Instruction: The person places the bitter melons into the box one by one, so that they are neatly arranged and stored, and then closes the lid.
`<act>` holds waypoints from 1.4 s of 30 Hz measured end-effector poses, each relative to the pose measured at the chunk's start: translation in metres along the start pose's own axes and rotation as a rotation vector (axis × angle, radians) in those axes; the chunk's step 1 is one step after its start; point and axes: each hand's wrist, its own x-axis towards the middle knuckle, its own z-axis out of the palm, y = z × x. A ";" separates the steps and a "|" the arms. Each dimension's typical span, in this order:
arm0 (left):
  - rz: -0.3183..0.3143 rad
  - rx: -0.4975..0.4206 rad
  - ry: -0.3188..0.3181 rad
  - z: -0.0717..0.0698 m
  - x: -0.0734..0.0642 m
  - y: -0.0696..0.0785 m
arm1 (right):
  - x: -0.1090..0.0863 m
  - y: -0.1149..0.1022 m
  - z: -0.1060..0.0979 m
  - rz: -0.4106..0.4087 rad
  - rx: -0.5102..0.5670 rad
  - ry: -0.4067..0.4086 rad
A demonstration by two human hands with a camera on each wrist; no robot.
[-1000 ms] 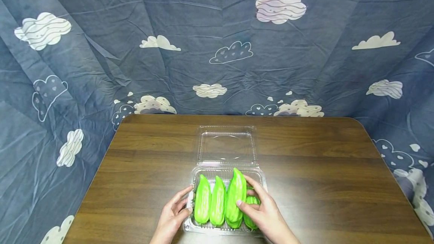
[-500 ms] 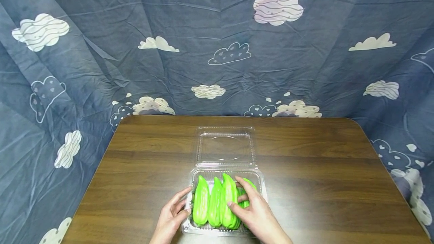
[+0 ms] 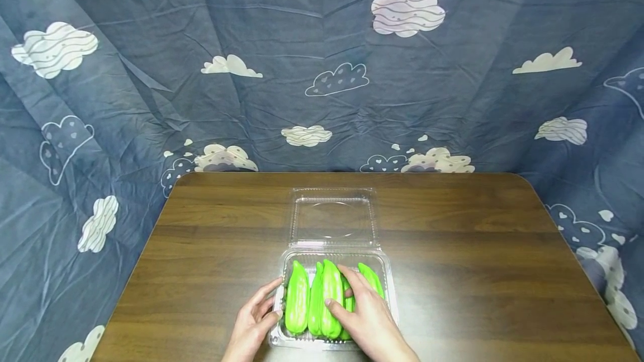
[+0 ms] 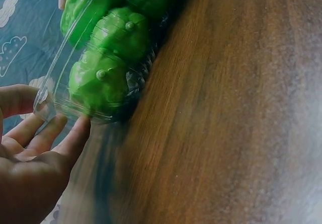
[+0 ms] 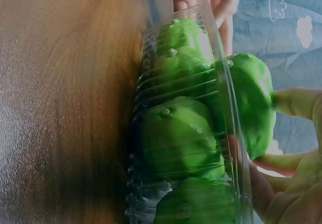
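Observation:
A clear plastic clamshell box (image 3: 302, 343) holds several glossy green peppers lying side by side. My right hand (image 3: 369, 317) grips one pepper (image 3: 331, 300) between thumb and fingers, on top of others near the middle. In the right wrist view this pepper (image 5: 254, 103) sticks up above the box rim. A pepper (image 3: 297, 300) lies along the left wall, and another (image 3: 371, 279) shows at the right, partly behind my hand. My left hand (image 3: 251, 320) holds the box's left side, thumb and fingers at its rim and wall (image 4: 55, 103).
The box's clear lid (image 3: 333, 219) lies folded back behind it on the brown wooden table (image 3: 453, 250). A dark blue curtain (image 3: 282, 99) with white clouds hangs behind the table and at both sides.
My right hand has moved left and slightly down with the pepper. The pepper at the right now shows more. My left hand has stayed at the box's side.

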 end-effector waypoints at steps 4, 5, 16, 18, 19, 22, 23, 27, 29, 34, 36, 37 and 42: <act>0.007 -0.010 -0.009 -0.001 0.001 0.000 | 0.001 0.001 0.003 -0.011 -0.009 0.008; 0.008 -0.011 -0.011 -0.001 0.002 0.000 | 0.001 0.001 0.003 -0.010 -0.003 0.008; 0.001 -0.006 -0.010 -0.001 0.000 0.000 | -0.001 0.003 -0.001 0.043 0.045 -0.033; 0.001 -0.008 -0.009 -0.001 0.000 0.000 | -0.002 0.003 -0.004 0.041 0.057 -0.032; 0.001 -0.009 -0.009 -0.001 0.000 0.000 | -0.002 0.004 -0.006 0.043 0.073 -0.033; 0.003 -0.008 -0.008 -0.001 0.000 0.000 | -0.003 0.007 -0.010 0.038 0.156 -0.024; 0.005 -0.008 -0.008 -0.001 0.000 0.000 | -0.003 0.008 -0.011 0.025 0.181 -0.010; 0.010 -0.004 -0.009 -0.001 0.001 0.000 | -0.002 0.018 -0.014 -0.095 0.258 0.073; 0.015 -0.004 -0.011 -0.001 0.001 -0.001 | 0.001 0.025 -0.016 -0.188 0.237 0.138; 0.030 -0.005 -0.006 0.000 0.001 -0.002 | 0.011 0.041 -0.026 -0.370 0.130 0.275; 0.034 -0.005 -0.001 0.000 0.002 -0.002 | 0.018 0.048 -0.030 -0.420 0.106 0.311; 0.036 -0.003 0.001 0.000 0.002 -0.003 | 0.021 0.051 -0.032 -0.439 0.102 0.323; 0.030 -0.001 0.001 0.000 0.002 -0.002 | 0.039 0.065 -0.039 -0.522 0.110 0.381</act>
